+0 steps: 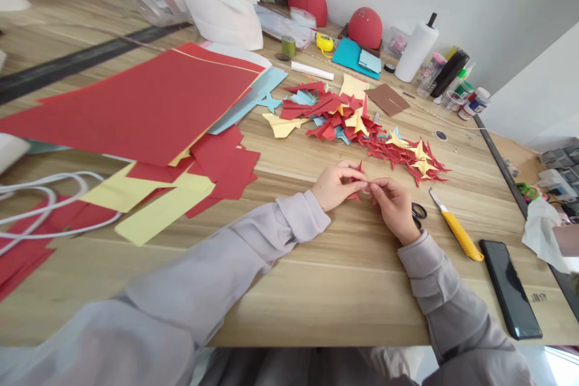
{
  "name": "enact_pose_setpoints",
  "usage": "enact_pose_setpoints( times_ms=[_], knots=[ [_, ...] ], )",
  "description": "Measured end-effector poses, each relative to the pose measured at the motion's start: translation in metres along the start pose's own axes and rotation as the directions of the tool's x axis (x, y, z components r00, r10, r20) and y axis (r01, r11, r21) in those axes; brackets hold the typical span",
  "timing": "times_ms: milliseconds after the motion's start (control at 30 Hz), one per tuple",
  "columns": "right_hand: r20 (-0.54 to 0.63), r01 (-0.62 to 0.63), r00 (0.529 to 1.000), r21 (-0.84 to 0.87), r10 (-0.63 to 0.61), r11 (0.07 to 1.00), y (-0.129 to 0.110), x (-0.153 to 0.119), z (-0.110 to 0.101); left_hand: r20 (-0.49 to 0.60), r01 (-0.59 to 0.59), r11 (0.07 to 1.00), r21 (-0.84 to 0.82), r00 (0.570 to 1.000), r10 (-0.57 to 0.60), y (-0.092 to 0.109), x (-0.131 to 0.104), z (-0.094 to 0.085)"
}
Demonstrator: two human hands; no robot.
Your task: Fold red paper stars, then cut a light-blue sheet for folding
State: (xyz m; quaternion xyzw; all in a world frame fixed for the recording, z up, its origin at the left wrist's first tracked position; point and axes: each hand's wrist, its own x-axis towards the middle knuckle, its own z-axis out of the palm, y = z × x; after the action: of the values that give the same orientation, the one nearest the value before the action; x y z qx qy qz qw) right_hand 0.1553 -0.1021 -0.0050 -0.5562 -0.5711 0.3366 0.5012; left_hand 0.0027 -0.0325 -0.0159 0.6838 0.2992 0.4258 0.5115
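My left hand (339,186) is closed on a small red folded paper piece (360,167), whose points stick out above and below the fingers. My right hand (392,202) meets it at the fingertips, thumb and forefinger pinched together; what lies between them is too small to make out. Just beyond both hands spreads a pile of folded paper pieces (382,148), mostly red, with some yellow and blue. Black-handled scissors (420,212) lie partly hidden behind my right hand. Further right is a yellow utility knife (461,235) with its metal end showing.
Large red sheets (149,102) and cut yellow strips (165,211) cover the left side, beside a white cable (85,176). A black phone (510,289) rests near the front right edge. Along the back stand a tissue pack (221,6), a yellow tape measure (324,42) and several bottles.
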Motion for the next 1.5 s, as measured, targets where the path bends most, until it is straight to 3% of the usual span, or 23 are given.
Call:
enact_pose_setpoints(
  times_ms=[300,800,1100,1300,1500],
  knots=[
    [0.008,-0.034,0.999,0.105,0.033,0.994,-0.0025,0.0009,0.0007,0.011,0.042,0.998,-0.041,0.999,-0.042,0.0023,0.0001,-0.0002],
    [0.009,-0.076,0.997,0.109,0.076,0.991,-0.0052,0.0012,-0.0002,0.108,-0.015,1.0,-0.008,0.994,0.015,0.0053,-0.0026,-0.0008],
    [0.02,-0.096,0.995,0.115,0.095,0.989,-0.0047,0.001,0.0011,0.078,0.007,1.0,0.018,0.997,-0.008,0.0098,-0.0028,0.0],
    [0.021,-0.075,0.997,0.093,0.073,0.993,-0.0044,0.001,0.0012,0.068,-0.067,0.996,0.05,0.996,0.063,0.0093,-0.003,0.0003],
    [-0.029,-0.048,0.998,0.08,0.05,0.996,-0.0042,0.0004,0.0022,0.041,-0.063,0.997,0.047,0.997,0.061,0.0085,-0.0049,0.0022]
  ],
)
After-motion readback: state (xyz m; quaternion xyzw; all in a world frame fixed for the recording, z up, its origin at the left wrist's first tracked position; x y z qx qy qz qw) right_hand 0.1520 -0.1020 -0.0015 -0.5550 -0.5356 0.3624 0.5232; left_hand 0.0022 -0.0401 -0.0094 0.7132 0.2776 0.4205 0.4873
